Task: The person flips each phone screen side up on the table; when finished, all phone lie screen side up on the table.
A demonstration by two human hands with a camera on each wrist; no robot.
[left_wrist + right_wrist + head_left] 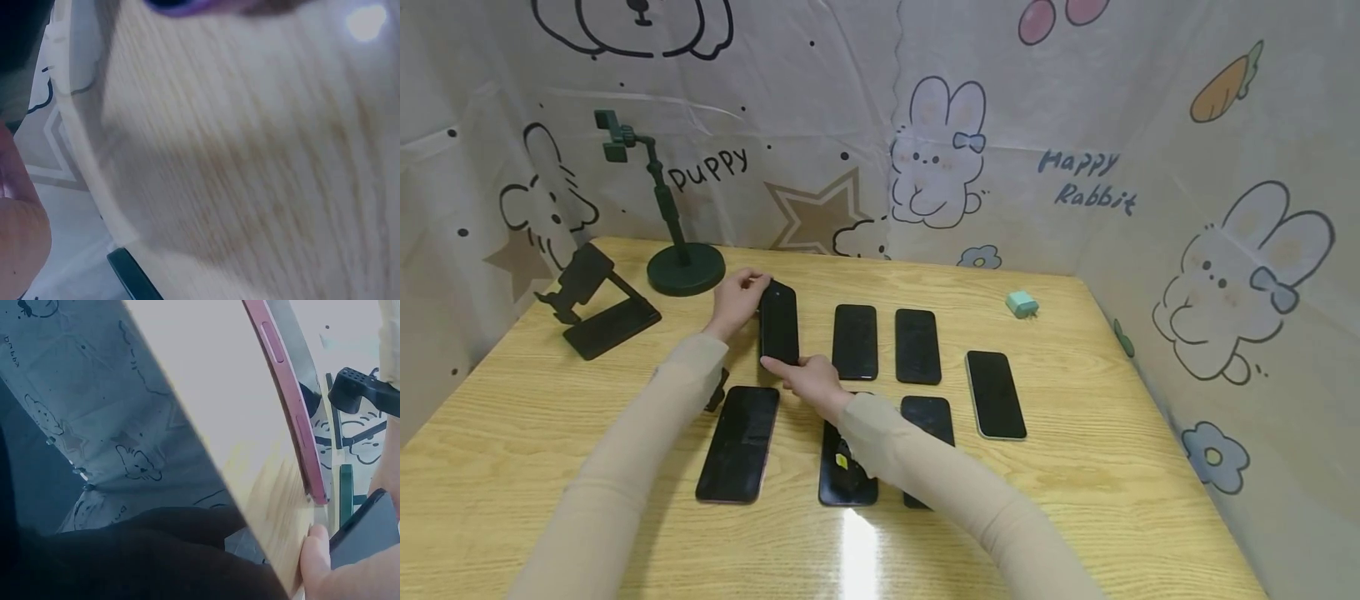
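Note:
A black smartphone (779, 325) stands tilted up at the back left of the table, its dark screen facing the head camera. At its upper left corner, my left hand (736, 303) pinches the edge. My right hand (814, 383) grips the lower end, thumb at the bottom left corner. In the right wrist view, this dark smartphone (369, 534) shows beside the right thumb (315, 556). Only part of the left hand (22, 240) appears at the edge of the left wrist view.
Several smartphones lie flat around, including a pink-edged one (739, 444), one under my right forearm (848, 458) and a silver-edged one (996, 394). A green phone stand (685, 268) and a black folding stand (612, 327) are at left. A mint charger (1021, 303) sits back right.

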